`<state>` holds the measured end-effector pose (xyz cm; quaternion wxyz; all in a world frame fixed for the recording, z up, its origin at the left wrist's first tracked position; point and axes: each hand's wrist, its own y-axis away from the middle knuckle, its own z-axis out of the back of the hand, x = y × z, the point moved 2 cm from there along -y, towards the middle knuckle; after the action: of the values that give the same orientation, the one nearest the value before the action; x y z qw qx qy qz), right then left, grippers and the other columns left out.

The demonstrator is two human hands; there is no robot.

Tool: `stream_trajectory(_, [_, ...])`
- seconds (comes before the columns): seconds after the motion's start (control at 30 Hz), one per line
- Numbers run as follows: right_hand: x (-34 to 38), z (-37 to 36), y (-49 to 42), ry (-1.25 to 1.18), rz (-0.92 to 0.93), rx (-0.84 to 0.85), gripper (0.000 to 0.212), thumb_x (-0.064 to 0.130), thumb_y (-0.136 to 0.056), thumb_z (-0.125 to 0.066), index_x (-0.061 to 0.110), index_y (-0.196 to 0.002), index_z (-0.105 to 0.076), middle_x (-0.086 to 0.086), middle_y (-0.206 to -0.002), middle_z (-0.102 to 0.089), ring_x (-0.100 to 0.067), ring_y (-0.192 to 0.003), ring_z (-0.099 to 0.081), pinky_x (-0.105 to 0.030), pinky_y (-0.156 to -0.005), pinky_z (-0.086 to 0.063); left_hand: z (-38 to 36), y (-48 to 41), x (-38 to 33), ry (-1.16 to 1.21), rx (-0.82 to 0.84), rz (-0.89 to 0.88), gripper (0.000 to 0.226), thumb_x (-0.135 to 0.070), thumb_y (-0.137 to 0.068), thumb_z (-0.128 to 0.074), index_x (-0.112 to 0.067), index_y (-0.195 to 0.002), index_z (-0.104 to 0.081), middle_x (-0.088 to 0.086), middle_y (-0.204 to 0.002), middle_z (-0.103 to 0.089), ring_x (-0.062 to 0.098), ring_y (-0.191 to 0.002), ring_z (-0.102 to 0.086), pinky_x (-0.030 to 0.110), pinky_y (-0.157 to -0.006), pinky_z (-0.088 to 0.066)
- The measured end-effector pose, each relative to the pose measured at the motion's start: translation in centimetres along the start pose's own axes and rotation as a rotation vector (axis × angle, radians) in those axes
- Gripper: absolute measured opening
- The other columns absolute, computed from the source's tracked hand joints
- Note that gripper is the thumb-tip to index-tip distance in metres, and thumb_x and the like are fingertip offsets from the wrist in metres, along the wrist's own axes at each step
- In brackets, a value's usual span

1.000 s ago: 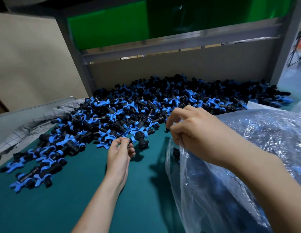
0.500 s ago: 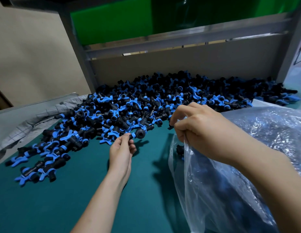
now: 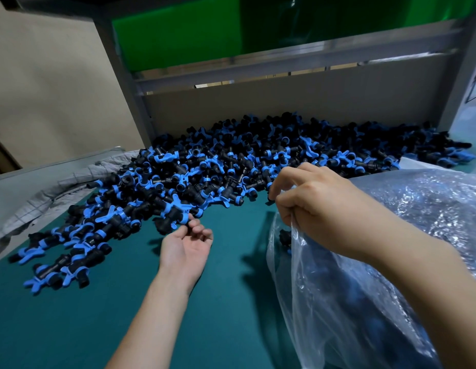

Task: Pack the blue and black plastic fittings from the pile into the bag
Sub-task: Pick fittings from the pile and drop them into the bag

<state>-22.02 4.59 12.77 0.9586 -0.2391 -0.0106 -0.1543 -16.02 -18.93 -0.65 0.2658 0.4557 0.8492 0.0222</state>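
Head view looks down on a green-topped table (image 3: 72, 328). At the table's left edge a crumpled grey checked cloth (image 3: 72, 182) lies, and its inner fold touches the nearest fittings. The pile of blue and black fittings (image 3: 258, 155) spreads from the near-left part of the table, where loose pieces trail out toward the front edge, back and across to the far right corner. It is heaped against a tan back panel (image 3: 284, 102) that closes off the table's far edge. A grey metal post (image 3: 130, 89) stands at the panel's left end and a green board (image 3: 178, 35) sits above it. The left hand (image 3: 185, 246) lies palm up near the table's middle. Its fingers are curled, and its thumb and forefinger pinch one fitting (image 3: 175, 211) at the pile's near edge, with neighbouring pieces pressed close on both sides. A bare strip of table separates it from the right hand (image 3: 311, 206), which is raised above the surface and grips the rim of a clear plastic bag (image 3: 391, 288), holding that rim up. The bag fills the table's near right corner and covers the right end of the pile. Dark fittings show dimly through its crinkled film just under the held rim.
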Motion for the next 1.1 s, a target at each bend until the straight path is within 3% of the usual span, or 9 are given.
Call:
stream_trajectory(0.27, [-0.1, -0.2, 0.0, 0.005, 0.010, -0.010, 0.036, 0.004, -0.085, -0.053, 0.030, -0.063, -0.044, 0.012, -0.104, -0.060, -0.018, -0.090, -0.045, -0.038, -0.080, -0.041, 0.2, -0.1, -0.1, 0.040, -0.010, 0.019, 0.029, -0.014, -0.103, -0.031, -0.013, -0.093, -0.058, -0.002, -0.071, -0.054, 0.011, -0.059, -0.043, 0.024, -0.063, -0.035])
stream_trajectory(0.4, [-0.2, -0.3, 0.0, 0.013, 0.014, -0.016, 0.035, 0.005, -0.085, -0.053, 0.030, -0.062, -0.044, 0.012, -0.105, -0.060, -0.017, -0.089, -0.045, -0.038, -0.080, -0.041, -0.1, -0.2, 0.1, -0.041, -0.033, -0.040, 0.024, -0.007, -0.103, -0.037, -0.007, -0.099, -0.061, 0.003, -0.085, -0.062, 0.010, -0.070, -0.052, 0.022, -0.065, -0.041])
stream_trajectory(0.5, [-0.2, -0.3, 0.0, 0.003, 0.020, -0.028, 0.036, 0.003, -0.083, -0.054, 0.030, -0.062, -0.044, 0.010, -0.103, -0.061, -0.020, -0.087, -0.047, -0.039, -0.078, -0.042, -0.3, -0.3, 0.1, -0.072, 0.023, -0.097, 0.024, -0.005, -0.103, -0.040, -0.011, -0.107, -0.063, 0.010, -0.094, -0.072, 0.014, -0.079, -0.069, 0.024, -0.067, -0.055])
stream_trajectory(0.6, [-0.2, -0.3, 0.0, 0.004, 0.026, -0.024, 0.035, 0.003, -0.083, -0.053, 0.031, -0.063, -0.044, 0.010, -0.103, -0.062, -0.020, -0.088, -0.047, -0.039, -0.078, -0.042, -0.4, -0.3, 0.4, -0.152, 0.059, -0.114, 0.025, -0.003, -0.101, -0.044, -0.014, -0.106, -0.066, 0.009, -0.105, -0.071, 0.016, -0.092, -0.068, 0.024, -0.072, -0.055])
stream_trajectory(0.8, [-0.3, -0.3, -0.1, 0.002, 0.030, -0.023, 0.036, 0.003, -0.083, -0.054, 0.031, -0.062, -0.045, 0.010, -0.103, -0.061, -0.020, -0.088, -0.047, -0.040, -0.079, -0.042, -0.2, -0.4, 0.5, -0.220, 0.070, -0.110, 0.023, -0.002, -0.100, -0.047, -0.011, -0.108, -0.067, 0.011, -0.109, -0.068, 0.014, -0.081, -0.071, 0.023, -0.068, -0.057])
stream_trajectory(0.93, [-0.3, -0.3, -0.1, 0.006, 0.027, -0.030, 0.035, 0.004, -0.083, -0.052, 0.031, -0.062, -0.046, 0.011, -0.104, -0.061, -0.020, -0.090, -0.048, -0.040, -0.080, -0.042, -0.8, -0.1, 0.8, -0.257, 0.117, -0.102, 0.020, 0.002, -0.099, -0.045, -0.002, -0.107, -0.063, 0.010, -0.095, -0.073, 0.011, -0.074, -0.072, 0.020, -0.063, -0.057])
stream_trajectory(1.1, [-0.3, -0.3, -0.1, -0.003, 0.033, -0.042, 0.032, 0.005, -0.082, -0.046, 0.031, -0.063, -0.045, 0.009, -0.103, -0.062, -0.021, -0.089, -0.047, -0.039, -0.079, -0.041, -2.6, 2.2, 1.9, -0.452, 0.226, -0.089, 0.018, -0.018, -0.084, -0.062, -0.007, -0.094, -0.073, 0.008, -0.088, -0.075, 0.011, -0.074, -0.072, 0.020, -0.063, -0.057])
